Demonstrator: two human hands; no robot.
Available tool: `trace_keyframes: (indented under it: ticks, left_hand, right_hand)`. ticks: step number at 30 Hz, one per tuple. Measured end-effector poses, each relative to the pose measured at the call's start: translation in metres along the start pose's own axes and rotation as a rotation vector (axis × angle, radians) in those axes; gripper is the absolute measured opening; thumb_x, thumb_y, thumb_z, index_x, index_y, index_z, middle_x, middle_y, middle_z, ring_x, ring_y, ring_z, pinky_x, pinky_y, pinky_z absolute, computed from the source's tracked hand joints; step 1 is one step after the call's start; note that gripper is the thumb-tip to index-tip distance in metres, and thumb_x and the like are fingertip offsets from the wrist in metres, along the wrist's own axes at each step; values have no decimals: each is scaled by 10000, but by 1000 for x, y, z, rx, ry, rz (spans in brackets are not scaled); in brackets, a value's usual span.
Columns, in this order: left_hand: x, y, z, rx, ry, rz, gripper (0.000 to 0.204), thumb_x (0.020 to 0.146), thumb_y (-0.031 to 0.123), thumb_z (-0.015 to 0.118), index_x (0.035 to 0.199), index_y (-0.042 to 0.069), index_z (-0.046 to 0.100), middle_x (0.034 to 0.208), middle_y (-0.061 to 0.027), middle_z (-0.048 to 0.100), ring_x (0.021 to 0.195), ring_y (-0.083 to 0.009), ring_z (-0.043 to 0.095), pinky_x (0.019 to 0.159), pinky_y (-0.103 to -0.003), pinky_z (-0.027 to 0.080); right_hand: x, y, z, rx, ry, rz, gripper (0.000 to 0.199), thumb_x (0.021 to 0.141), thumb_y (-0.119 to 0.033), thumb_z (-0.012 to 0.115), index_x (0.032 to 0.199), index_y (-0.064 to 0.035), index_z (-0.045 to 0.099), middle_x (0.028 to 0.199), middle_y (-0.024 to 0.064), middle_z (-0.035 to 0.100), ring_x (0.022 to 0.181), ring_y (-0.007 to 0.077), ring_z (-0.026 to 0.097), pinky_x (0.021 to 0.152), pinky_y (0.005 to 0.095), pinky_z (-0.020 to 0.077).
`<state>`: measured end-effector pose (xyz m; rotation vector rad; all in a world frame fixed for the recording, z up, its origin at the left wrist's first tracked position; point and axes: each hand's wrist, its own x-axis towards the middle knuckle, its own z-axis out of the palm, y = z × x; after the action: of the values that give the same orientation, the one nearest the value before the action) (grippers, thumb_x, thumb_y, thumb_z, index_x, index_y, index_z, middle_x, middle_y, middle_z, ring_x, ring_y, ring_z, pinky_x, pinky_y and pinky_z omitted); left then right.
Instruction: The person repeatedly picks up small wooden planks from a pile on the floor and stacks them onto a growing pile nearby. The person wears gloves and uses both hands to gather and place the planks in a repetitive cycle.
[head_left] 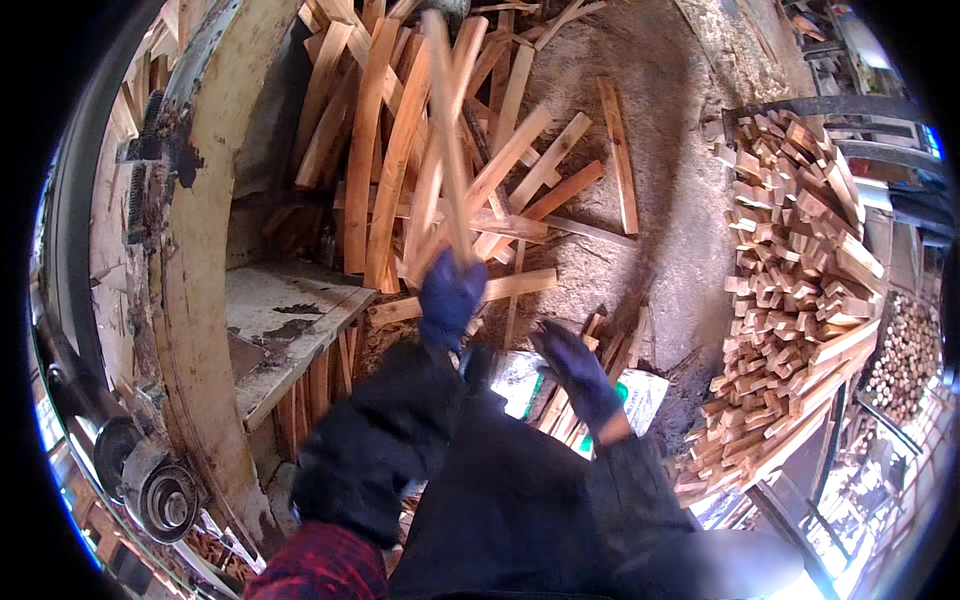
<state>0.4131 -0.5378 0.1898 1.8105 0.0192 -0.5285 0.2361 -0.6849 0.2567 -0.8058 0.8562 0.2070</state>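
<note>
My left hand (449,302), in a dark blue glove, is closed around the lower end of a long wooden strip (447,130). The strip points up and away over a heap of loose wooden pieces (400,150) and looks blurred by motion. My right hand (580,372), also gloved, is held out to the right with its fingers stretched and nothing in them. Below and beside it stand some upright narrow wood strips (560,412) and white sheets with green marks (642,396).
At left rises a worn, cream-painted machine frame (200,280) with a metal table (290,310) and a pulley wheel (165,500). A tall stack of cut wood pieces (790,300) sits in a rack at right. One separate board (618,155) lies on the sawdust-covered floor (680,220).
</note>
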Motion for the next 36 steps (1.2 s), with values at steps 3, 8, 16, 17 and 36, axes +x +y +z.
trace_keyframes:
  ticks: [3, 8, 16, 17, 36]
  left_hand:
    - [-82, 18, 31, 498, -316, 40, 404, 883, 211, 619, 1221, 2, 541, 989, -204, 651, 939, -351, 645, 808, -394, 506]
    - [-51, -8, 13, -260, -891, -169, 740, 802, 385, 762, 1375, 32, 454, 1270, -164, 571, 1164, -270, 560, 1006, -354, 431]
    - [89, -105, -27, 490, -82, -208, 859, 675, 513, 806, 1264, -31, 497, 1187, -247, 590, 1095, -361, 589, 942, -379, 465]
    - [99, -125, -28, 467, -125, -349, 891, 663, 525, 810, 1282, -31, 490, 1187, -250, 592, 1097, -358, 590, 939, -368, 465]
    - [-7, 42, 190, 839, -153, 104, 692, 887, 492, 527, 1378, 11, 443, 1427, -219, 427, 1309, -407, 398, 1110, -489, 270]
  right_hand:
    - [80, -2, 31, -58, 20, -36, 485, 865, -174, 672, 1269, 23, 490, 1162, 145, 610, 1071, 231, 608, 925, 317, 485]
    - [71, 5, -11, 374, 149, 212, 269, 859, -163, 664, 1058, 10, 614, 956, 146, 674, 903, 264, 673, 798, 360, 559]
    - [144, 49, -95, 113, -97, -21, 589, 816, -141, 751, 1334, -31, 493, 1298, 119, 573, 1175, 242, 566, 974, 367, 459]
    - [174, 56, -100, -36, -154, -22, 632, 813, -154, 760, 1360, -28, 469, 1328, 105, 551, 1210, 229, 530, 1004, 368, 430]
    - [142, -62, -132, 454, -201, 728, 482, 919, -270, 597, 1300, 8, 495, 1177, 140, 612, 1064, 277, 606, 936, 394, 508]
